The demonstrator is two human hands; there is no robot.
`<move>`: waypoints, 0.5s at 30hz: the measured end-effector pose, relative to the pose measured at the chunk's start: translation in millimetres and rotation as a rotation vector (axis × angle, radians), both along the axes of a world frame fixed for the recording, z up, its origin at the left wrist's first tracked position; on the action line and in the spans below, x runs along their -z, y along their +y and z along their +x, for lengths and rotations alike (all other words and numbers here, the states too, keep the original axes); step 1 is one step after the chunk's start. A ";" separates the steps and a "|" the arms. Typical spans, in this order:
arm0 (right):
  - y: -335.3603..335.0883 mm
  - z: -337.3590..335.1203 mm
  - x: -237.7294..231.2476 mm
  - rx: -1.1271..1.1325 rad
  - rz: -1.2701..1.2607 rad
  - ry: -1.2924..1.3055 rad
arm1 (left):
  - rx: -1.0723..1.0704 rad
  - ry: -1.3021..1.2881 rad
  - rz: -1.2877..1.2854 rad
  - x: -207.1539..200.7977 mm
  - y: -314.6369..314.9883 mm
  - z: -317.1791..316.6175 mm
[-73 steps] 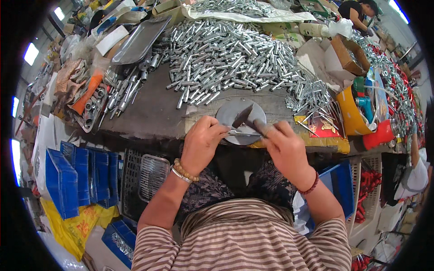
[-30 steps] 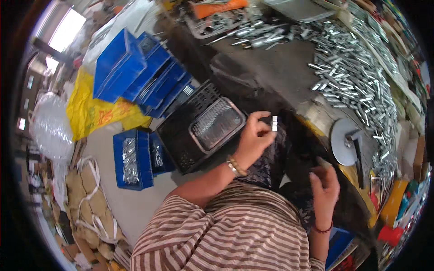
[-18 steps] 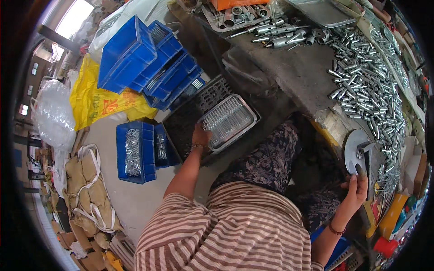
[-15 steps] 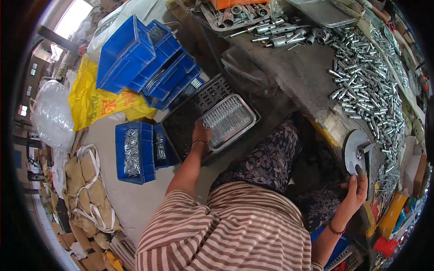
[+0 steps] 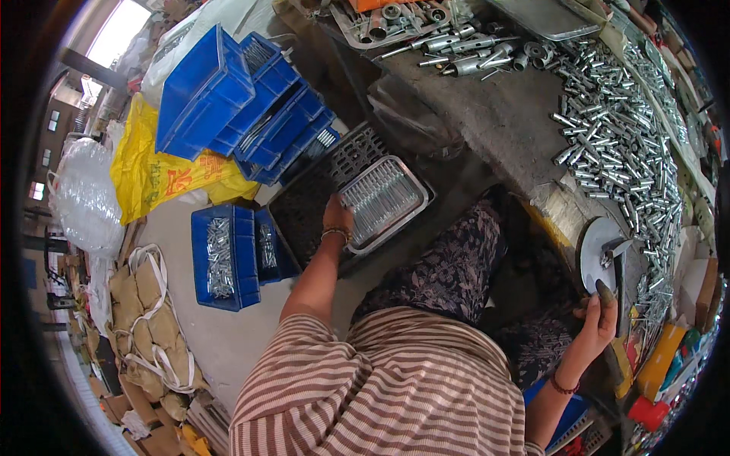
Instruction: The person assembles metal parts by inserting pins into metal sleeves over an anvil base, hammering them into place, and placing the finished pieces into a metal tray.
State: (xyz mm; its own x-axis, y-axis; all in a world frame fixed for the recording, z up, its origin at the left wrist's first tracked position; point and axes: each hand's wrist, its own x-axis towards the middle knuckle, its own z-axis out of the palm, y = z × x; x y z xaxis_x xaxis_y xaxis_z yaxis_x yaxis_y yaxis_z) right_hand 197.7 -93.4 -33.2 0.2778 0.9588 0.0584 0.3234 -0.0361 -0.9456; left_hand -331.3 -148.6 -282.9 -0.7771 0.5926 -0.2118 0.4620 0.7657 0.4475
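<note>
My left hand (image 5: 338, 216) is at the left edge of a shallow metal tray (image 5: 420, 201), its fingers drawn together and partly hidden. Rows of slim silvery metal pieces (image 5: 382, 199) lie side by side in that tray, which rests on a black plastic crate (image 5: 365, 150). On the right, my right hand (image 5: 598, 323) is raised with its fingers bent close together. A dark cover sits on one of its fingertips, just below a round grey disc (image 5: 593, 262) at the bench edge. Whatever either hand pinches is too small or hidden to make out.
Silvery metal sleeves (image 5: 608, 144) are heaped on the bench (image 5: 494, 125), with larger tubular parts (image 5: 471, 57) at its far side. Left of the crate stand stacked blue bins (image 5: 201, 99) and a blue bin (image 5: 247, 285) of small metal parts. Tan sacks (image 5: 144, 304) lie farther left.
The view has shifted slightly. My left hand has turned a little at the tray's left edge; my right hand stays by the disc almost unmoved.
</note>
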 end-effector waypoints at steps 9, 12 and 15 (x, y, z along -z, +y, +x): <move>4.3 -3.8 -2.3 -0.018 0.013 -0.043 | -0.172 -0.023 0.215 -25.7 -4.5 -4.3; -1.4 9.2 -2.6 0.068 0.034 -0.039 | -0.165 0.109 0.432 -27.7 16.5 -0.3; -6.0 -1.4 -11.0 0.053 0.023 -0.001 | 0.242 0.634 0.674 -31.9 25.0 -11.6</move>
State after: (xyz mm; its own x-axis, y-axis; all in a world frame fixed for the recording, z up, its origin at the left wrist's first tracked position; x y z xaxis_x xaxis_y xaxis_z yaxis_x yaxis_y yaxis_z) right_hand 196.3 -99.5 -22.3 0.3278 0.9413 0.0806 0.3226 -0.0314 -0.9460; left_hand -342.9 -123.6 -251.0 -0.4706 0.5956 0.6510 0.8818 0.2908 0.3714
